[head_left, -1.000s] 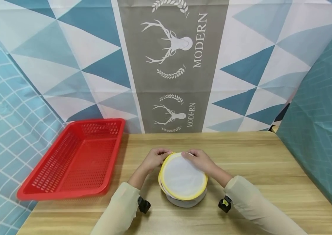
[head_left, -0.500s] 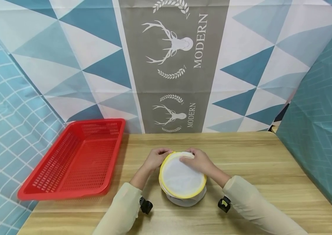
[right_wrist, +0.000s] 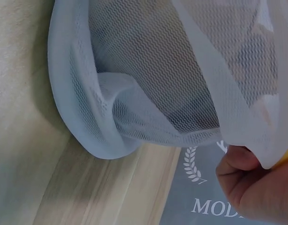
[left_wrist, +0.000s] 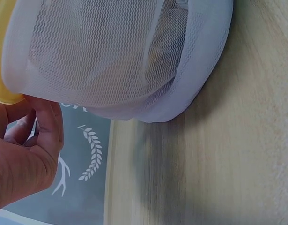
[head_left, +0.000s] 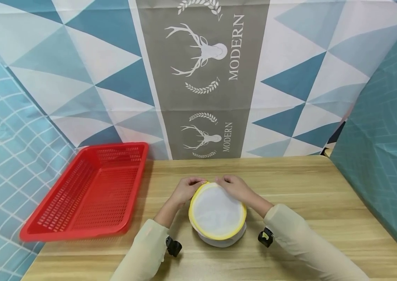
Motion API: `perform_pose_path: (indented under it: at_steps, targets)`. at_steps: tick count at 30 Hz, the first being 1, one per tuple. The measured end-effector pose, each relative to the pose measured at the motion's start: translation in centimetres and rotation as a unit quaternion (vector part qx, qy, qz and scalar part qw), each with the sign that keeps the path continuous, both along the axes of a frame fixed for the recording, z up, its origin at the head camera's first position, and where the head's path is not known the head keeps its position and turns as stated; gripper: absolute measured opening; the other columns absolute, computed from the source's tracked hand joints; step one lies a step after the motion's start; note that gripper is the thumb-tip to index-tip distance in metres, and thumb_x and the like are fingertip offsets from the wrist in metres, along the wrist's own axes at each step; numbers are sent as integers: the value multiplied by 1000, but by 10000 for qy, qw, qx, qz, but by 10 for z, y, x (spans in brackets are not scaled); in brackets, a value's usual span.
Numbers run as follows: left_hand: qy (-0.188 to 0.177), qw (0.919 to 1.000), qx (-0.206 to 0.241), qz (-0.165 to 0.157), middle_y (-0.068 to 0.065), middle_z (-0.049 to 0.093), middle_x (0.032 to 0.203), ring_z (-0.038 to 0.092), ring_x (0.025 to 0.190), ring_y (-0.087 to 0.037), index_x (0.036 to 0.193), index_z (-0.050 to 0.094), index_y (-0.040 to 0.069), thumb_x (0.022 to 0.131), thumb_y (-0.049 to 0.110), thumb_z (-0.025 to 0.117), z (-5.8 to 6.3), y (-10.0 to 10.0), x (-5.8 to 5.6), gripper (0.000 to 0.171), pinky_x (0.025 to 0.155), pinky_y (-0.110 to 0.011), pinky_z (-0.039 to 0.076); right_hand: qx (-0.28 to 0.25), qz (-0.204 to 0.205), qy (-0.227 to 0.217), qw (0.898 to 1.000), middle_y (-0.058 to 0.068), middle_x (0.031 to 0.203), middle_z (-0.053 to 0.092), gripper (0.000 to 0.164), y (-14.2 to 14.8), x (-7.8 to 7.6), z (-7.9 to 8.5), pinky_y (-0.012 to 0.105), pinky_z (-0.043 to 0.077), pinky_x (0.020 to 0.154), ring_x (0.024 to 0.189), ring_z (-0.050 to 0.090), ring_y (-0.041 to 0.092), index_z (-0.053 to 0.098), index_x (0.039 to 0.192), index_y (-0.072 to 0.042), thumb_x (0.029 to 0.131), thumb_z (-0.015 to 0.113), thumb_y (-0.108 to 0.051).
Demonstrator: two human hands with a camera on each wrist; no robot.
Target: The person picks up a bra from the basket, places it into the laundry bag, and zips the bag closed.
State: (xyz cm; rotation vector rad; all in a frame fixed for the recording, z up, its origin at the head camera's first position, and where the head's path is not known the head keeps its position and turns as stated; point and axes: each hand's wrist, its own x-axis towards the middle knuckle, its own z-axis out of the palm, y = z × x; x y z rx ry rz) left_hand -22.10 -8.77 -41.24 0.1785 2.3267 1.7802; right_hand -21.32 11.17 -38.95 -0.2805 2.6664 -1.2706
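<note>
A round mesh laundry bag (head_left: 217, 212) with a white top and yellow rim stands upright on the wooden table in the head view. Its grey-white base bulges out toward the near side. My left hand (head_left: 185, 190) pinches the yellow rim at the far left, thumb on top. At the far right edge, my right hand (head_left: 236, 189) grips the rim with its fingers bent underneath. Sheer mesh sides of the bag (left_wrist: 97, 56) hang below the rim in the left wrist view. In the right wrist view the mesh wall (right_wrist: 153, 61) is creased and folded near the base.
A red perforated plastic basket (head_left: 108, 195) sits at the left of the table (head_left: 297, 234). Behind the table hangs a patterned cloth (head_left: 205, 89) with deer heads and triangles. Black wrist cameras are strapped to both forearms.
My right hand's thumb slid over the white top, then drew back to the rim at the far edge. The left hand keeps its pinch, and the bag has barely shifted.
</note>
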Motion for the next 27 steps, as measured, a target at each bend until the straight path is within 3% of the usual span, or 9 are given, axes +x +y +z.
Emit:
perform_pose_path:
  at_steps: [5,12,18,27]
  targets:
    - [50,10000,66,2,-11,67,99,61,78,-12,106,67,2,93,17,58,-2,1,0,22,67,-24,52,-60,221,-109,9997,6,106,67,34,-1,-2,1,34,50,82,97,61,18,69,106,-10,97,48,-36]
    - [131,9998,126,-16,-12,66,97,60,76,-11,105,67,1,94,16,57,0,2,1,22,66,-24,52,-70,462,-24,9989,2,87,66,29,2,-4,1,25,43,64,74,52,12,71,91,-11,94,54,-34]
    - [141,9999,73,-14,-11,66,93,59,70,-11,104,68,2,94,17,56,4,3,2,21,62,-23,51,-170,384,-77,9991,0,78,63,30,3,-3,1,25,41,60,68,48,12,70,85,-11,92,57,-37]
    - [292,9993,-229,6,-15,65,92,58,72,-12,104,67,-3,95,11,52,29,6,20,22,63,-23,51,-224,362,40,9991,1,76,62,32,4,-2,-1,25,42,57,65,49,12,70,84,-11,91,58,-39]
